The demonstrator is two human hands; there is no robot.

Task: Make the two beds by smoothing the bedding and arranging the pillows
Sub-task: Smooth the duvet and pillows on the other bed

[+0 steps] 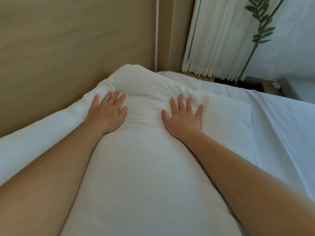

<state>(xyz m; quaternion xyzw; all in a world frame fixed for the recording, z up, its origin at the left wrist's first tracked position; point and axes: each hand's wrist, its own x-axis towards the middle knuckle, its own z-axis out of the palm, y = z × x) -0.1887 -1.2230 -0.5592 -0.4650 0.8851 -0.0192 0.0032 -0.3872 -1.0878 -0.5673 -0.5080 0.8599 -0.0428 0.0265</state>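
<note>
A white pillow (144, 150) lies lengthwise in front of me, its far end against the wooden headboard (68, 48). My left hand (107, 113) presses flat on the pillow's left side with fingers spread. My right hand (183, 116) presses flat on its right side, fingers spread too. The fabric between the hands is creased into small folds. A white sheet (281, 125) covers the bed to the right, with a few long wrinkles. A white bedding edge (34, 137) shows at the left, beside the headboard.
White pleated curtains (213, 40) hang at the back right. A tall thin plant (259, 31) stands in front of them. A dark bedside table (255, 83) with a small pale object (276, 85) sits past the bed's far edge.
</note>
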